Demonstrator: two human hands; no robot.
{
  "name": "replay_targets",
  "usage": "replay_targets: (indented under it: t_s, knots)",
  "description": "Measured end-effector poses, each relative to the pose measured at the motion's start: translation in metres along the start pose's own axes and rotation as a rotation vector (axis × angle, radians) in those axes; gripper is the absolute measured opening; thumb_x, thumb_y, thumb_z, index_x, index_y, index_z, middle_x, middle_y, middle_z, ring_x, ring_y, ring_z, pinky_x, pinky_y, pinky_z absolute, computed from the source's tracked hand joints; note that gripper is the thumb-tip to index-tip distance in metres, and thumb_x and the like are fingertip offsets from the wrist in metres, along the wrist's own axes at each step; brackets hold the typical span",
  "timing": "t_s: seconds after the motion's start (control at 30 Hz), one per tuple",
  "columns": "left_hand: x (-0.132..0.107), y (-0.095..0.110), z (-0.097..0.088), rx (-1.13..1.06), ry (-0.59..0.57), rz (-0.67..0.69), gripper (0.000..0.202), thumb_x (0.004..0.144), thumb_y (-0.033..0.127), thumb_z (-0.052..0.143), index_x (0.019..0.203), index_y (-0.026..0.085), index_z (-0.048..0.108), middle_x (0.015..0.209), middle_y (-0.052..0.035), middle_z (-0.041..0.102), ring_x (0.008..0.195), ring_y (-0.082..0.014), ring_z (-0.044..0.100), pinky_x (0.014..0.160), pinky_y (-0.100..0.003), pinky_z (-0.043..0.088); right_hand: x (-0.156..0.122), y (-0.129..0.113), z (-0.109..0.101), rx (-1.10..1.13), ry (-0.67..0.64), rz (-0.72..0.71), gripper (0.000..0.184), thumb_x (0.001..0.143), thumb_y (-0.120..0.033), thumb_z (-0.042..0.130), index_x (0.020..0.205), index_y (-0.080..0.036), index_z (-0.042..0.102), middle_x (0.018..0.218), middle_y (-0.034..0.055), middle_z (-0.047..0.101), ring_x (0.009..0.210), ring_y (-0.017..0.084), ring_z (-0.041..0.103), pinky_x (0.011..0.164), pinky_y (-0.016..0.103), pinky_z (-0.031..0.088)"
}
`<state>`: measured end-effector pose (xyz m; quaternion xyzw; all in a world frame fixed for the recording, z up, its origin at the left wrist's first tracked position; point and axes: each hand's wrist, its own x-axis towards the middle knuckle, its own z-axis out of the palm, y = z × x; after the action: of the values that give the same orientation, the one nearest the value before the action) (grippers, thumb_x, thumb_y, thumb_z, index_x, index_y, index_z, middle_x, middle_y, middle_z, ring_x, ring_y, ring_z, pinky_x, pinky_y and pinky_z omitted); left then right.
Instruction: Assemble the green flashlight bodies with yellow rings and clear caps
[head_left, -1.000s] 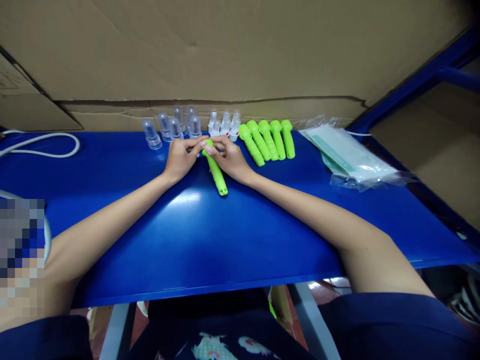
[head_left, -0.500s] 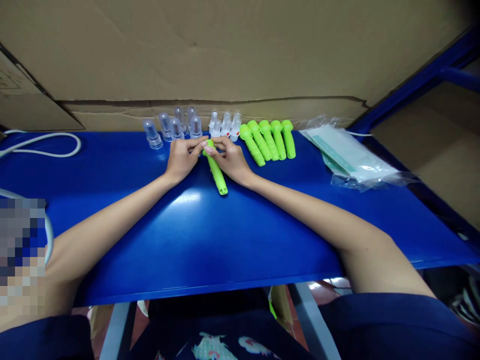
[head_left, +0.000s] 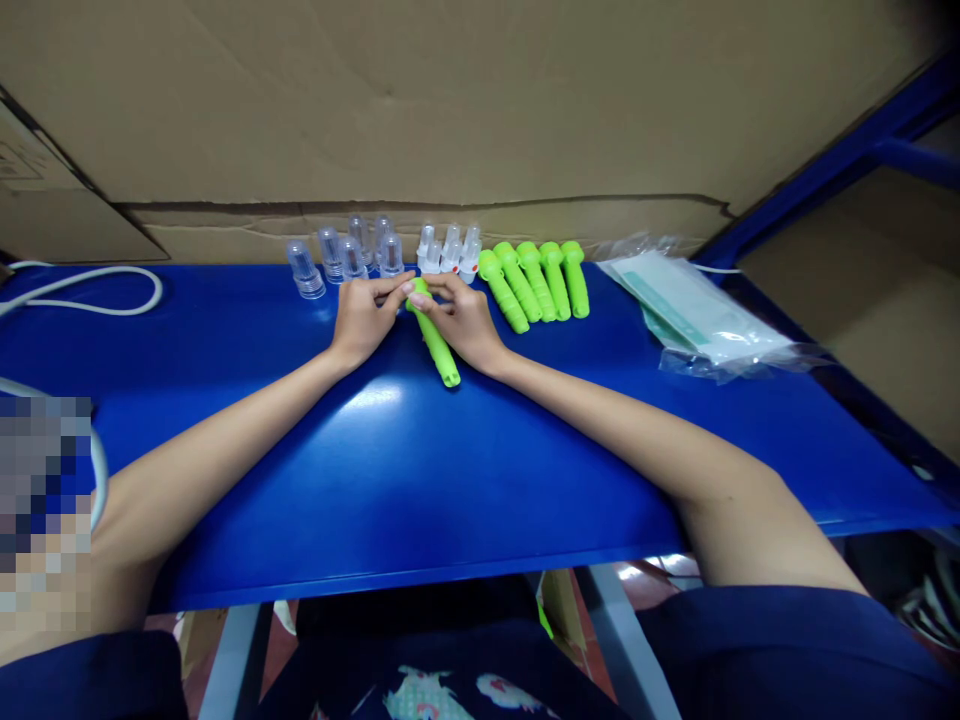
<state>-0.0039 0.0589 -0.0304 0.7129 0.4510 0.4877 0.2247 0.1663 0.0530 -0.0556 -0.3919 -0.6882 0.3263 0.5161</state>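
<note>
Between my hands is a lime-green flashlight-shaped tube [head_left: 441, 355], its wide end toward the back and its narrow end pointing at me. My left hand [head_left: 365, 318] pinches the wide end from the left with thumb and fingers. From the other side my right hand [head_left: 463, 320] grips the same end, its thumb pressed on top. Fingers cover most of that end. Right of my hands lie several like green tubes [head_left: 533, 283] in a row. Behind my hands stand several small clear-and-white bulb pieces [head_left: 451, 250], some with a red dot, and several clear ribbed plastic caps [head_left: 304, 270].
A clear plastic bag with white and green sheets [head_left: 705, 305] lies at the right of the blue table [head_left: 390, 500]. White cable [head_left: 112, 290] loops on the left. Cardboard [head_left: 420, 110] walls off the back, and a blue metal frame [head_left: 832, 170] rises at right.
The narrow end of the green tube has swung slightly to the right. Both hands keep hold at nearly the same spot.
</note>
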Motion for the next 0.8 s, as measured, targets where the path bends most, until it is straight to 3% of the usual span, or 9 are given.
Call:
replay_targets:
  t_s: [0.3, 0.47, 0.8]
  knots:
    - [-0.0005, -0.0014, -0.0002, 0.006, 0.016, 0.017, 0.021, 0.092, 0.018, 0.072, 0.110, 0.016, 0.082, 0.112, -0.0076, 0.079, 0.103, -0.0241, 0.081, 0.093, -0.030, 0.065, 0.0008, 0.0035, -0.0008, -0.106, 0.033, 0.027, 0.065, 0.087, -0.073, 0.069, 0.123, -0.019, 0.066, 0.122, 0.0125, 0.078, 0.112, 0.031, 0.078, 0.089, 0.041, 0.067]
    - [-0.0017, -0.0001, -0.0007, 0.021, 0.026, 0.021, 0.020, 0.092, 0.019, 0.073, 0.108, 0.019, 0.083, 0.112, -0.0057, 0.080, 0.104, -0.0239, 0.081, 0.093, -0.031, 0.064, 0.0000, 0.0009, -0.0014, -0.082, 0.012, -0.011, 0.061, 0.088, -0.073, 0.066, 0.120, -0.020, 0.064, 0.113, 0.0099, 0.079, 0.122, 0.030, 0.073, 0.090, 0.040, 0.066]
    - [-0.0031, 0.0015, -0.0011, 0.019, 0.034, 0.018, 0.017, 0.092, 0.024, 0.073, 0.105, 0.023, 0.084, 0.113, -0.0028, 0.081, 0.106, -0.0244, 0.081, 0.101, -0.037, 0.063, -0.0024, -0.0058, -0.0012, -0.029, 0.012, 0.006, 0.060, 0.087, -0.074, 0.067, 0.115, -0.022, 0.058, 0.111, 0.0096, 0.078, 0.110, 0.028, 0.078, 0.085, 0.038, 0.067]
